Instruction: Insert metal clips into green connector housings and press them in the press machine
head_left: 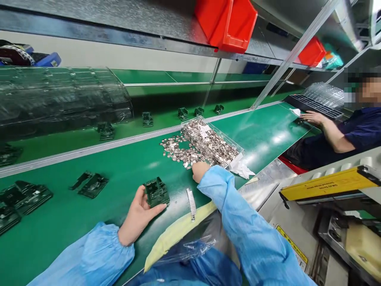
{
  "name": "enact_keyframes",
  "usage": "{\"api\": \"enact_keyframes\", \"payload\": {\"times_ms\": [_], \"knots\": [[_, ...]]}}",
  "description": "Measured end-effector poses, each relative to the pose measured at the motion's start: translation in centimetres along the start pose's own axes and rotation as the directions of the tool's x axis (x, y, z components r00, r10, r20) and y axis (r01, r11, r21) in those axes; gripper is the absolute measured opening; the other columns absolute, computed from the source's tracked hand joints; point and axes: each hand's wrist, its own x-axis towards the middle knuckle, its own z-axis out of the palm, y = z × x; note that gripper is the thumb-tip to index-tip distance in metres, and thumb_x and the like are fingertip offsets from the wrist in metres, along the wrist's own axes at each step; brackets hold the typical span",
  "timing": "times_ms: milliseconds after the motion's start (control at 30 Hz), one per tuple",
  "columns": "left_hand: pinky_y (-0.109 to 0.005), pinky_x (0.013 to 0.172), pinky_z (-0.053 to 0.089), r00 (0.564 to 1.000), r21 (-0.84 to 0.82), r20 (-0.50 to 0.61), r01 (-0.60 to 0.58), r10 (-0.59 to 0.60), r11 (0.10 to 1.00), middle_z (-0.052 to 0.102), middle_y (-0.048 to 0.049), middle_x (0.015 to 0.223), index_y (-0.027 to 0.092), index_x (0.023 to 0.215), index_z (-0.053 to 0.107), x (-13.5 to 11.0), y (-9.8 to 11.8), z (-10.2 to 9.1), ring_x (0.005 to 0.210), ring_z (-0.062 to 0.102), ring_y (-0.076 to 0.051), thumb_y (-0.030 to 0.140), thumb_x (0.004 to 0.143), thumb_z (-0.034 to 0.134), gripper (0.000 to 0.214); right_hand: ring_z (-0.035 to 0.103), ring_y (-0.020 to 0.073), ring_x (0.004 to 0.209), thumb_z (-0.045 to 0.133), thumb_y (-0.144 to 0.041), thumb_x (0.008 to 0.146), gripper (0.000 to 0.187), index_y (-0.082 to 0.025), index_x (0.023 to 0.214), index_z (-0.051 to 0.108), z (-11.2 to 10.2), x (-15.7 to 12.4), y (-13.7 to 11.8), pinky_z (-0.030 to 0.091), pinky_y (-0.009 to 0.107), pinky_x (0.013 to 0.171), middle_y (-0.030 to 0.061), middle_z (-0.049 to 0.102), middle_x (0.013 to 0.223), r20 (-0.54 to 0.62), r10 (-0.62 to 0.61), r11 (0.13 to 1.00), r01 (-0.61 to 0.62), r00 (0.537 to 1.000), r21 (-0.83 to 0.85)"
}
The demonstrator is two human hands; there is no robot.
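My left hand (138,216) grips a green circuit board (156,193) by its left and lower edges, just over the green bench. The board has a raised upright part. My right hand (200,171) is closed at the near edge of a loose pile of small metal pieces (177,149); its fingertips are mostly hidden, so whatever they pinch cannot be made out. Behind that hand, a clear plastic tray (238,155) is heaped with the same shiny pieces. A short row of silver metal pieces (191,204) lies on the bench between my hands.
More circuit boards (93,185) lie at the left, with several others (147,119) along the back strip. Clear plastic trays (59,99) are stacked at back left. Red bins (228,26) sit on the overhead shelf. At the right, a co-worker's hand (314,118) rests near a black tray (315,106).
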Motion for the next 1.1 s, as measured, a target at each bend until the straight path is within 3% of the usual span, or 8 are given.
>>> {"api": "enact_keyframes", "payload": {"times_ms": [167, 267, 367, 400, 433, 500, 667, 1100], "knots": [[-0.027, 0.089, 0.055, 0.988, -0.109, 0.118, -0.090, 0.103, 0.990, 0.063, -0.0015, 0.110, 0.023, 0.107, 0.047, 0.6, 0.1, -0.1, 0.097, 0.065, -0.015, 0.021, 0.064, 0.081, 0.055, 0.069, 0.0270, 0.084, 0.059, -0.005, 0.078, 0.011, -0.013, 0.084, 0.064, -2.2, -2.8, 0.4, 0.053, 0.034, 0.072, 0.0131, 0.070, 0.083, -0.093, 0.027, 0.990, -0.014, 0.995, 0.137], [-0.026, 0.088, 0.055, 0.973, -0.130, 0.149, -0.158, 0.177, 0.979, 0.062, -0.0014, 0.108, 0.024, 0.113, 0.044, 0.6, -0.3, -0.4, 0.094, 0.066, -0.013, 0.018, 0.066, 0.079, 0.059, 0.069, 0.0177, 0.067, 0.046, -0.020, 0.091, 0.012, -0.016, 0.090, 0.057, -1.7, -7.4, -0.3, 0.053, 0.027, 0.058, 0.0080, 0.071, 0.084, -0.115, 0.008, 0.891, 0.045, 0.993, 0.451], [-0.022, 0.081, 0.056, 0.957, -0.116, 0.151, -0.233, 0.249, 0.966, 0.062, 0.0006, 0.102, 0.024, 0.109, 0.046, 0.1, -0.8, -0.4, 0.089, 0.066, -0.011, 0.014, 0.065, 0.079, 0.056, 0.064, 0.0165, 0.053, 0.058, -0.043, 0.085, 0.025, -0.019, 0.084, 0.053, 0.7, -12.1, -3.0, 0.049, 0.025, 0.046, 0.0071, 0.070, 0.077, -0.118, 0.012, 0.344, 0.106, 0.993, 0.933], [-0.021, 0.079, 0.056, 0.951, -0.111, 0.163, -0.246, 0.262, 0.963, 0.062, 0.0015, 0.099, 0.025, 0.109, 0.046, -0.2, -0.9, -0.3, 0.086, 0.066, -0.010, 0.014, 0.065, 0.078, 0.055, 0.062, 0.0161, 0.051, 0.063, -0.045, 0.082, 0.028, -0.019, 0.082, 0.054, 1.6, -13.3, -4.1, 0.047, 0.025, 0.045, 0.0054, 0.068, 0.071, -0.110, 0.024, 0.202, 0.103, 0.994, 0.974], [-0.019, 0.076, 0.055, 0.946, -0.104, 0.182, -0.252, 0.268, 0.962, 0.063, 0.0024, 0.096, 0.025, 0.108, 0.047, -0.5, -0.9, -0.2, 0.084, 0.065, -0.009, 0.013, 0.066, 0.077, 0.053, 0.059, 0.0153, 0.051, 0.065, -0.045, 0.081, 0.028, -0.019, 0.081, 0.056, 2.5, -14.1, -5.2, 0.046, 0.024, 0.045, 0.0032, 0.066, 0.066, -0.113, 0.043, 0.139, 0.106, 0.993, 0.985], [-0.017, 0.073, 0.055, 0.937, -0.091, 0.228, -0.250, 0.264, 0.964, 0.062, 0.0039, 0.092, 0.026, 0.109, 0.047, -1.0, -1.0, -0.1, 0.079, 0.064, -0.007, 0.013, 0.069, 0.075, 0.051, 0.057, 0.0146, 0.056, 0.064, -0.039, 0.083, 0.021, -0.019, 0.081, 0.062, 3.9, -15.1, -7.1, 0.044, 0.024, 0.049, 0.0018, 0.062, 0.064, -0.194, 0.102, 0.165, 0.176, 0.976, 0.970], [-0.015, 0.068, 0.054, 0.923, -0.038, 0.297, -0.244, 0.244, 0.969, 0.061, 0.0055, 0.087, 0.030, 0.110, 0.047, -2.1, -1.0, 0.0, 0.072, 0.062, -0.006, 0.013, 0.071, 0.074, 0.050, 0.054, 0.0175, 0.079, 0.058, -0.021, 0.087, 0.013, -0.021, 0.087, 0.071, 5.1, -15.3, -8.7, 0.044, 0.029, 0.067, 0.0048, 0.056, 0.084, -0.478, 0.183, 0.376, 0.388, 0.859, 0.841], [-0.019, 0.072, 0.052, 0.936, 0.048, 0.308, -0.192, 0.168, 0.980, 0.060, -0.0004, 0.103, 0.030, 0.113, 0.050, -2.9, -1.4, -0.3, 0.081, 0.062, -0.011, 0.021, 0.080, 0.066, 0.037, 0.052, 0.0247, 0.100, 0.063, -0.026, 0.082, 0.009, -0.022, 0.074, 0.064, 5.8, -15.3, -10.5, 0.042, 0.039, 0.090, 0.0075, 0.052, 0.102, -0.445, 0.343, 0.418, 0.290, 0.827, 0.861]]}}
